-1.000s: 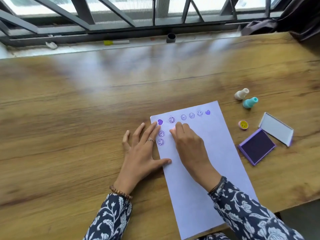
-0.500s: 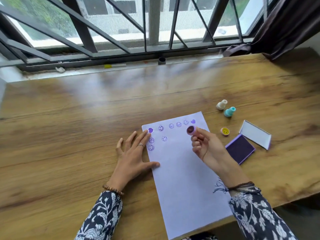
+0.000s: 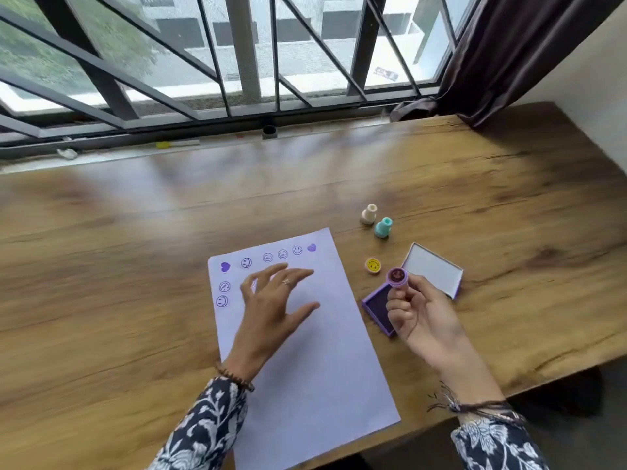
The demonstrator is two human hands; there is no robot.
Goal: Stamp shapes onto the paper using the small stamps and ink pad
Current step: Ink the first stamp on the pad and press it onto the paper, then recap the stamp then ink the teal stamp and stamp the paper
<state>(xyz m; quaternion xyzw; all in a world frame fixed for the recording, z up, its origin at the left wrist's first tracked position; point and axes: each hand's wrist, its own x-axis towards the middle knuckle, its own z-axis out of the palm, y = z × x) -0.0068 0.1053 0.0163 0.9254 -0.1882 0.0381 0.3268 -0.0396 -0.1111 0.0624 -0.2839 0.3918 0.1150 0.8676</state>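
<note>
A pale sheet of paper (image 3: 315,361) lies on the wooden table, with purple smiley and heart prints along its top edge and left side. My left hand (image 3: 271,307) hovers over the paper's upper part, fingers spread, holding nothing. My right hand (image 3: 417,317) holds a small purple stamp (image 3: 397,276) above the open purple ink pad (image 3: 376,305), its inked smiley face turned up toward me. The pad's lid (image 3: 432,274) stands hinged open behind it. A yellow smiley cap (image 3: 373,265) lies left of the lid. A cream stamp (image 3: 368,214) and a teal stamp (image 3: 383,227) stand farther back.
The wooden table (image 3: 135,266) runs to a window sill with barred window behind. On the sill lie a yellow-tipped marker (image 3: 176,144) and a small dark cup (image 3: 269,131). A dark curtain (image 3: 492,56) hangs at the back right. The table's front edge is close to my arms.
My right hand lifted the purple stamp off the paper and carried it right, over the ink pad. My left hand rose from the paper's left edge and shifted right. The camera tilted up.
</note>
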